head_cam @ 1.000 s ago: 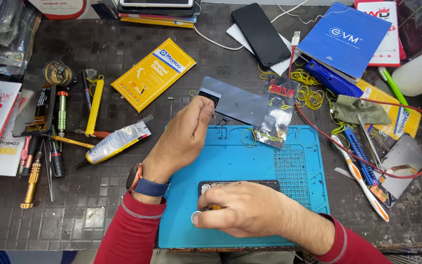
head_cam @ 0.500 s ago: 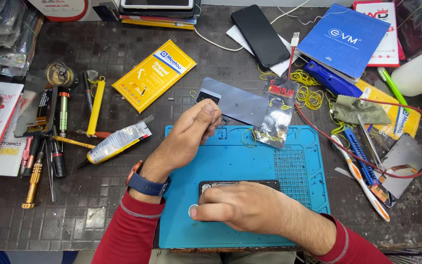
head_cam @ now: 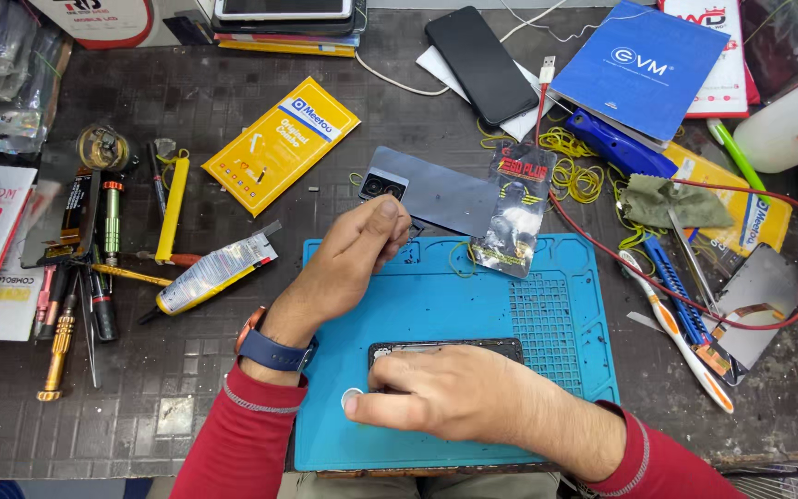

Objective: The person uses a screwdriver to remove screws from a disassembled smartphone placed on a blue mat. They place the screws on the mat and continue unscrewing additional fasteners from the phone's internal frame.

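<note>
The right hand (head_cam: pixel 459 402) is pressing down on a dark phone (head_cam: pixel 445 351) lying low in the middle of the frame on the blue mat (head_cam: pixel 473 286), fingers spread flat over it. The left hand (head_cam: pixel 353 249) is hovering just above the mat's upper left corner with fingers pinched narrow; whether it is holding anything small, I cannot tell. Just beyond its fingertips, a grey back cover (head_cam: pixel 436 194) is resting on the counter (head_cam: pixel 140 388).

The phone could be slipping sideways if the pressing hand shifts, and any tiny part in the pinch could be dropping among the clutter and getting lost.

A yellow rectangular packet (head_cam: pixel 279 143) is lying upper left of centre, tilted. A blue square box (head_cam: pixel 648 65) is sitting upper right. A small dark red-and-grey sachet (head_cam: pixel 514 212) is overlapping the mat's top edge. A glue tube (head_cam: pixel 210 277) is lying at left.
</note>
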